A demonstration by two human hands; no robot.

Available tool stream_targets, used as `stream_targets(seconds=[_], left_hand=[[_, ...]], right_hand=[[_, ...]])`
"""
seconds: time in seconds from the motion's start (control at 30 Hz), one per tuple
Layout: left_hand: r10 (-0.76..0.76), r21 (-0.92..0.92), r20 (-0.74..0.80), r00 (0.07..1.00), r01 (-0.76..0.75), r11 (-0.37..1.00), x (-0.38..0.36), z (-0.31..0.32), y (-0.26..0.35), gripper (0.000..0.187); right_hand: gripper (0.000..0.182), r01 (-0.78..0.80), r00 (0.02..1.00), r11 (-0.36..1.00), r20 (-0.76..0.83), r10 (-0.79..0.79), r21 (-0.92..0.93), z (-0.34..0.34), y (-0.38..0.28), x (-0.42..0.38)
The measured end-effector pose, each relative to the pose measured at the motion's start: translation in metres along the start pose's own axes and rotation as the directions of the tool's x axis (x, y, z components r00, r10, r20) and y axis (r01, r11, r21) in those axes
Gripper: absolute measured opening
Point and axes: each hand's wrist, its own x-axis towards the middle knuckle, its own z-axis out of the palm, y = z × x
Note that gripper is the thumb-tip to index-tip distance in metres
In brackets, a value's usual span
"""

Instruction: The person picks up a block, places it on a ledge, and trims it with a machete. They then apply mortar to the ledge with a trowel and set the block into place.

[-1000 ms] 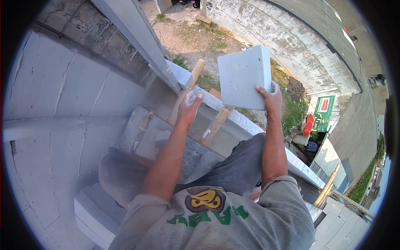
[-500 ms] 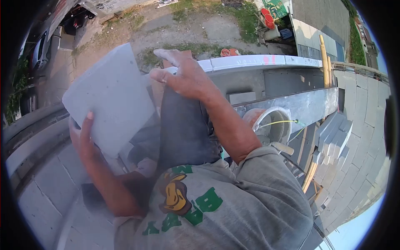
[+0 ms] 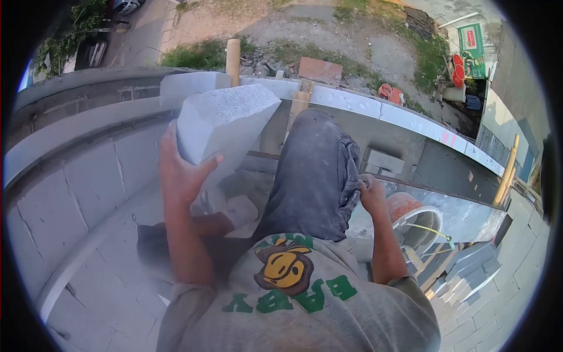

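Running along the left, from your 8 to your 10 o'clock, the block wall curves round, and there is some open room between its face and your left hand. That hand sits at your 9 o'clock, grasping the pale block, with the thumb across the near side and the fingers on the outer left side. The block lies at your hand's 1 to 2 o'clock, tilted, its rough, speckled face turned up and its sharpest corner pointing to 2 o'clock.

Just past its far edge, at your 11, you have another pale block and an upright bamboo pole. The wooden strut near 12 stands close to that sharp corner, so the clearance there is small. Your raised trouser leg bounds the block's right, with a narrow gap between.

At your 3 o'clock, your right hand has its fingers curled against the side of the trouser leg; you cannot tell whether they pinch the cloth. The bucket is near, at that hand's 4 o'clock, beside the long grey board. Beyond them, the white block edge runs down towards the bamboo poles at your 3.
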Motion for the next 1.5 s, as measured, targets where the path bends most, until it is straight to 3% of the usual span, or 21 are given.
stream_targets(seconds=[0.1,0.23,0.33,0.4,0.47,0.53,0.57,0.6,0.67,0.73,0.8,0.9,0.97,1.03,1.07,1.13,1.17,1.23,1.37,1.43,1.5], left_hand=[[-0.069,0.050,-0.081,0.994,0.073,0.996,-0.024,-0.024,-0.016,0.110],[-0.155,0.129,-0.139,0.978,0.173,0.977,-0.066,-0.051,-0.035,0.115],[-0.349,0.102,-0.136,0.927,0.364,0.926,-0.101,-0.076,-0.038,0.106],[-0.426,0.168,-0.169,0.889,0.452,0.876,-0.125,-0.078,-0.045,0.108],[-0.494,0.222,-0.202,0.846,0.531,0.818,-0.144,-0.071,-0.051,0.111],[-0.567,0.258,-0.170,0.806,0.592,0.764,-0.153,-0.055,-0.055,0.108],[-0.574,0.241,-0.188,0.797,0.604,0.760,-0.155,-0.046,-0.065,0.108],[-0.608,0.190,-0.166,0.776,0.631,0.753,-0.160,-0.031,-0.076,0.106],[-0.684,0.133,-0.109,0.721,0.693,0.709,-0.179,0.003,-0.097,0.105],[-0.734,0.040,-0.071,0.676,0.737,0.675,-0.192,0.022,-0.106,0.105],[-0.768,-0.043,-0.033,0.639,0.767,0.640,-0.200,0.035,-0.116,0.106],[-0.768,-0.071,-0.126,0.629,0.766,0.639,-0.214,0.052,-0.121,0.105],[-0.833,-0.116,-0.121,0.541,0.825,0.553,-0.208,0.054,-0.117,0.107],[-0.891,-0.153,-0.102,0.443,0.878,0.454,-0.202,0.056,-0.121,0.108],[-0.883,-0.185,-0.111,0.456,0.864,0.469,-0.202,0.061,-0.123,0.108],[-0.853,-0.213,-0.167,0.495,0.826,0.521,-0.208,0.078,-0.135,0.105],[-0.861,-0.222,-0.159,0.483,0.832,0.508,-0.209,0.086,-0.137,0.105],[-0.815,-0.200,-0.157,0.558,0.790,0.579,-0.202,0.085,-0.132,0.102],[-0.795,-0.200,-0.226,0.563,0.772,0.603,-0.200,0.102,-0.121,0.098],[-0.772,-0.193,-0.258,0.581,0.752,0.630,-0.202,0.104,-0.120,0.095],[-0.769,-0.187,-0.285,0.573,0.753,0.631,-0.204,0.105,-0.126,0.095]], right_hand=[[0.031,0.187,0.982,0.981,-0.018,-0.186,0.051,-0.047,-0.040,0.054],[0.031,0.375,0.927,0.916,0.038,-0.374,-0.141,-0.114,-0.123,0.111],[0.029,0.509,0.859,0.857,0.099,-0.502,-0.074,-0.134,-0.196,0.127],[0.029,0.577,0.813,0.813,0.143,-0.564,-0.080,-0.120,-0.240,0.121],[0.028,0.739,0.662,0.674,0.213,-0.719,-0.022,-0.097,-0.276,0.110],[0.026,0.759,0.621,0.651,0.309,-0.721,-0.005,-0.062,-0.299,0.097],[0.026,0.823,0.539,0.568,0.364,-0.759,-0.035,-0.042,-0.308,0.094],[0.027,0.821,0.521,0.570,0.445,-0.728,-0.030,-0.026,-0.327,0.074],[0.028,0.873,0.380,0.486,0.552,-0.742,0.053,0.023,-0.341,0.072],[0.028,0.906,0.339,0.422,0.661,-0.669,-0.038,0.075,-0.356,0.075],[0.030,0.940,0.291,0.333,0.694,-0.659,-0.077,0.130,-0.370,0.084],[0.036,0.971,0.231,0.203,0.740,-0.632,-0.129,0.227,-0.377,0.106],[0.041,0.982,0.189,0.132,0.752,-0.632,-0.136,0.277,-0.384,0.111],[0.051,0.962,0.160,-0.101,0.822,-0.546,-0.254,0.321,-0.386,0.107],[0.051,0.964,0.136,-0.122,0.837,-0.529,-0.234,0.341,-0.383,0.108],[0.053,0.922,0.052,-0.306,0.859,-0.509,-0.237,0.372,-0.384,0.112],[0.053,0.921,0.048,-0.315,0.867,-0.495,-0.230,0.386,-0.384,0.115],[0.049,0.882,0.002,-0.441,0.938,-0.347,-0.165,0.396,-0.386,0.112],[0.051,0.861,-0.016,-0.499,0.974,-0.227,-0.102,0.412,-0.391,0.099],[0.053,0.797,-0.053,-0.595,0.967,-0.248,-0.109,0.426,-0.393,0.092],[0.052,0.793,-0.100,-0.608,0.978,-0.184,-0.033,0.435,-0.399,0.085]])
